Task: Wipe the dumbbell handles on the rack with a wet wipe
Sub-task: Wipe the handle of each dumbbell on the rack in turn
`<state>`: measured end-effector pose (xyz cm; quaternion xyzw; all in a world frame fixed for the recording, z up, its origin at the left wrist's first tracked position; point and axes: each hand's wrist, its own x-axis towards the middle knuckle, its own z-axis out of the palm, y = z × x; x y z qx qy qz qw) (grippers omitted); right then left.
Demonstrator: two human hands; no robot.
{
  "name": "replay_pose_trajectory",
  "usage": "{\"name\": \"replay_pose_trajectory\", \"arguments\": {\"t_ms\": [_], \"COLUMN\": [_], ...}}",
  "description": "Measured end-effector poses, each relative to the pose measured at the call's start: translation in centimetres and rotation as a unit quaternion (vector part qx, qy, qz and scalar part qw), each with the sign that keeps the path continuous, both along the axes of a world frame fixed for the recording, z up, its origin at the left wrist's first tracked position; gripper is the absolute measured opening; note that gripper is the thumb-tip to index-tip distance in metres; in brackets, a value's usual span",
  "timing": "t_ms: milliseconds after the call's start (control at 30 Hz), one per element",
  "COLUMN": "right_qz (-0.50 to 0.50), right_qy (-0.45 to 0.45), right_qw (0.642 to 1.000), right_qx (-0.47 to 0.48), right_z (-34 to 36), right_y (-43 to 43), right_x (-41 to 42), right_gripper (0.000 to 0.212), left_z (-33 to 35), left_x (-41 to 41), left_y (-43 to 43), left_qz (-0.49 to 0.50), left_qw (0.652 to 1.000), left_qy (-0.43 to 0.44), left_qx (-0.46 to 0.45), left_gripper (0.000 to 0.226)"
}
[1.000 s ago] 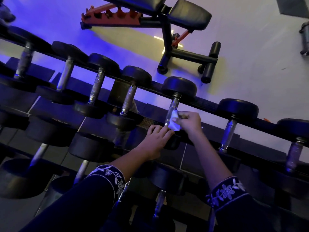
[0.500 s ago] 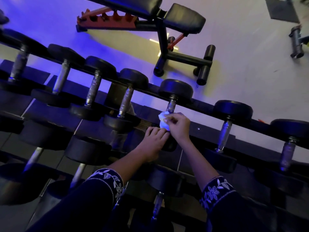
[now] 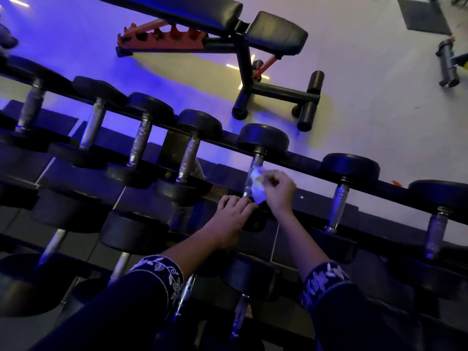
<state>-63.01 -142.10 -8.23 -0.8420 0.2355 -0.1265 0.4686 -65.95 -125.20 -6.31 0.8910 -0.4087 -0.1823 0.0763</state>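
A pale gym floor [image 3: 367,110], washed with violet light, seen from above. A black rack [image 3: 304,158] crosses the view on a slant. Its tiers hold dumbbells [image 3: 140,138] with round black heads and metal handles, each lying across the rails. Beyond the rack, a black padded bench [image 3: 273,34] with an orange adjuster stands on the floor. Two forearms reach in from the bottom edge, in dark sleeves [image 3: 157,274] with white embroidered flowers at the cuffs. Both hands meet at one dumbbell [image 3: 263,139] on the top tier, near the centre. The left hand [image 3: 228,224] lies over its near end, by the foot of the handle [image 3: 256,162], fingers laid out straight and gripping nothing. The right hand [image 3: 279,192] has thumb and fingertips pinched on a crumpled white wipe [image 3: 257,184], which is pressed against the lower part of that handle. The wipe is blurred.
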Motion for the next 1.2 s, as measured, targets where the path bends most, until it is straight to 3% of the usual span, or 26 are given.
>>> {"name": "replay_pose_trajectory", "arguments": {"t_ms": [100,200,300,333,433,567,667,733,867,1033,1133,1200], "right_qz": [-0.072,-0.031,-0.006,-0.039,-0.105,-0.051,0.010,0.023,-0.070,-0.042,-0.050,-0.063], "right_qy": [0.031,0.064,0.151,0.163,0.155,0.161,0.221,0.236,0.152,0.179,0.160,0.131], "right_qw": [0.995,0.982,0.964,0.944,0.817,0.744,0.774,0.774,0.796,0.885,0.934,0.950], "right_qx": [0.067,0.177,0.219,0.285,0.545,0.646,0.593,0.588,0.582,0.428,0.317,0.278], "right_z": [0.5,-0.3,-1.1,-0.9,-0.1,0.2,-0.5,0.1,0.9,2.5,2.5,3.0], "right_y": [-1.6,-1.5,-0.6,-0.4,0.0,0.2,0.1,-0.5,-1.6,0.1,-1.0,-1.7], "right_x": [3.2,2.1,-0.8,-0.4,3.8,5.8,2.0,1.5,5.0,1.1,-0.7,-0.7], "right_gripper": [0.008,0.012,0.021,0.026,0.024,0.036,0.036,0.041,0.029,0.033,0.027,0.018], "left_z": [-0.2,-0.6,-1.2,-1.3,-1.1,-0.9,-1.0,-1.1,-1.0,0.6,0.5,0.2], "left_x": [-0.1,-0.2,-0.1,-0.1,-0.2,-0.1,-0.1,-0.1,-0.2,0.3,-1.0,-2.4], "left_y": [0.0,0.0,0.1,0.1,0.1,0.0,0.1,0.2,0.2,-0.2,-2.3,-4.3], "left_qz": [0.009,0.008,-0.001,0.000,0.005,-0.001,-0.005,-0.003,0.000,-0.038,-0.048,-0.051], "left_qw": [1.000,1.000,0.999,0.999,1.000,1.000,1.000,1.000,1.000,0.995,0.985,0.985], "left_qy": [0.000,0.000,-0.015,-0.017,-0.013,-0.012,-0.012,-0.019,-0.023,-0.064,-0.162,-0.165], "left_qx": [-0.011,-0.019,-0.032,-0.033,-0.018,-0.001,0.000,-0.008,-0.012,0.060,0.032,0.016], "left_gripper": [0.085,0.087,0.092,0.092,0.088,0.090,0.090,0.089,0.088,0.092,0.057,0.040]}}
